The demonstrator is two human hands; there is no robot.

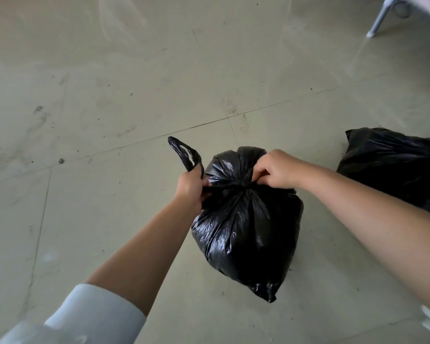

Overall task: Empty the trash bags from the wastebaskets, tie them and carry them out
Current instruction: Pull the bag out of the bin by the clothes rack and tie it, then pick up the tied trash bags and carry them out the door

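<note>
A full black trash bag [246, 232] hangs above the floor in the middle of the view, gathered at its neck. My left hand [190, 186] grips one twisted handle strip, whose loop [184, 152] sticks up past the fist. My right hand [277, 170] pinches the plastic at the knot on the bag's top. A tight strand of plastic runs between the two hands. A second black trash bag [395, 167] lies on the floor at the right edge, partly cut off by the frame.
The floor [109, 108] is pale grey with seams and dirty marks. A metal leg with a caster wheel [392, 13] of some furniture shows at the top right corner.
</note>
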